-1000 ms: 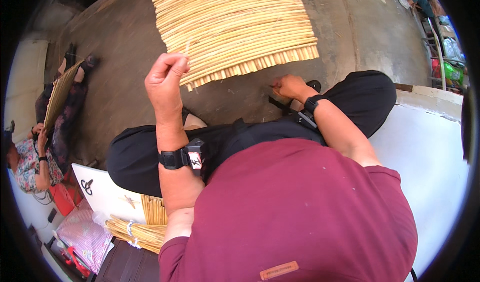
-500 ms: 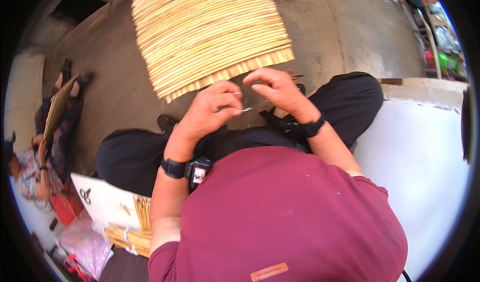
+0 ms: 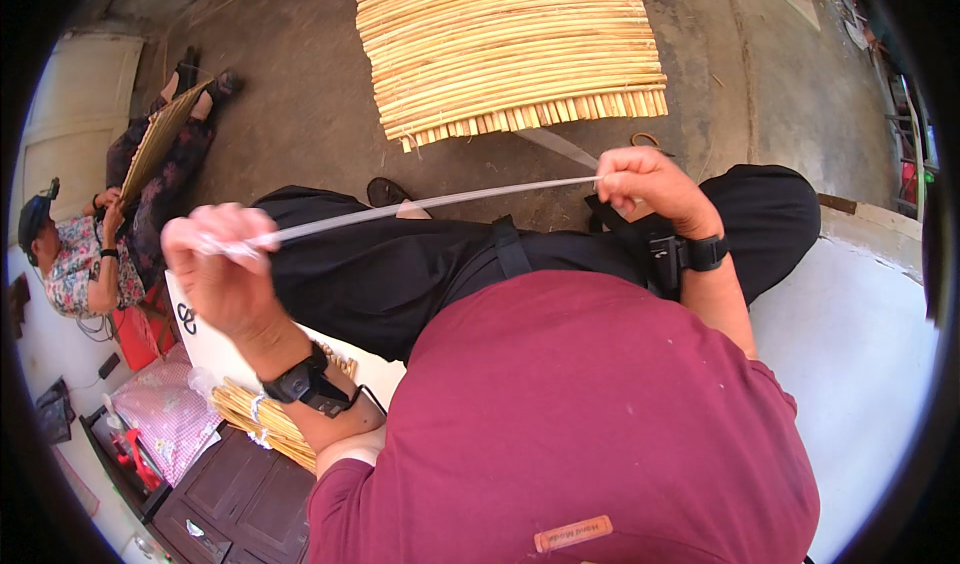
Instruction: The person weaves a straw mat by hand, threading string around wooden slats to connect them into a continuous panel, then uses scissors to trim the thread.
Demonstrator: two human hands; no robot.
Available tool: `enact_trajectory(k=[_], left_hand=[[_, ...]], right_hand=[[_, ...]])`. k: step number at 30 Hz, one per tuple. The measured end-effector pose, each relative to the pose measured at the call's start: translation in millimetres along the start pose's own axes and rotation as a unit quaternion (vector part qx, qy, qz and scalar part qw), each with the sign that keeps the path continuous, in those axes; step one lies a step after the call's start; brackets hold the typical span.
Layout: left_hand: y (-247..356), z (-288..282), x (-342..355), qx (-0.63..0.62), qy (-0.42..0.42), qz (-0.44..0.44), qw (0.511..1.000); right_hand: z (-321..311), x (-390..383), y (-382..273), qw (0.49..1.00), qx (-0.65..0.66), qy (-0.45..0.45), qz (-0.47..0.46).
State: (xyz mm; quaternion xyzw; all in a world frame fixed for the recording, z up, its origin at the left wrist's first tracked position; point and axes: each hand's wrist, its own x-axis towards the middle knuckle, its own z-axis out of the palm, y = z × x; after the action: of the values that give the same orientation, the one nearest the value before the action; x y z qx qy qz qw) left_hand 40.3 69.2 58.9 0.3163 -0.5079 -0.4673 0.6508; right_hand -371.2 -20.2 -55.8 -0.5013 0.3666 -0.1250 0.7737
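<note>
A whitish, half-clear string (image 3: pixel 440 200) is pulled taut across my lap. One end is pinched in the closed fingers of my right hand (image 3: pixel 650 186), near my right knee. Toward the left, my left hand (image 3: pixel 225 264) is closed on the other end, where the string looks bunched and the fingers are slightly blurred. Beyond my knees lies a mat of pale yellow sticks (image 3: pixel 510 54), its near edge showing a row of cut stick ends. Neither hand touches it.
Scissors (image 3: pixel 648 141) lie on the floor by the mat. At my left are a white board (image 3: pixel 365 364), black scissors (image 3: pixel 186 317), tied stick bundles (image 3: pixel 265 424) and a dark wooden cabinet (image 3: pixel 245 494). Another person (image 3: pixel 90 264) sits at far left holding a similar mat (image 3: pixel 160 139).
My hands were close together near the mat's edge. Now they are spread wide, left hand back and leftward, right hand rightward, with the string stretched between. My view has shifted, too.
</note>
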Motion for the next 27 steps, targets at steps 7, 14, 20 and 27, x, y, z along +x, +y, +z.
enact_trajectory(k=[7,14,20,27], left_hand=[[54,-59,-28,0.012,0.290,0.167,0.942],[13,-9,-8,-0.065,0.076,0.050,0.994],[-70,68,-13,0.302,-0.282,-0.058,0.909],[-96,71,-15,0.035,-0.119,-0.250,0.960]], right_hand=[[-37,-10,25,0.977,-0.107,0.172,0.062],[-37,-22,42,0.851,-0.465,0.211,0.125],[60,15,-37,0.961,-0.235,0.082,-0.122],[78,46,-36,0.981,0.048,-0.189,0.022]])
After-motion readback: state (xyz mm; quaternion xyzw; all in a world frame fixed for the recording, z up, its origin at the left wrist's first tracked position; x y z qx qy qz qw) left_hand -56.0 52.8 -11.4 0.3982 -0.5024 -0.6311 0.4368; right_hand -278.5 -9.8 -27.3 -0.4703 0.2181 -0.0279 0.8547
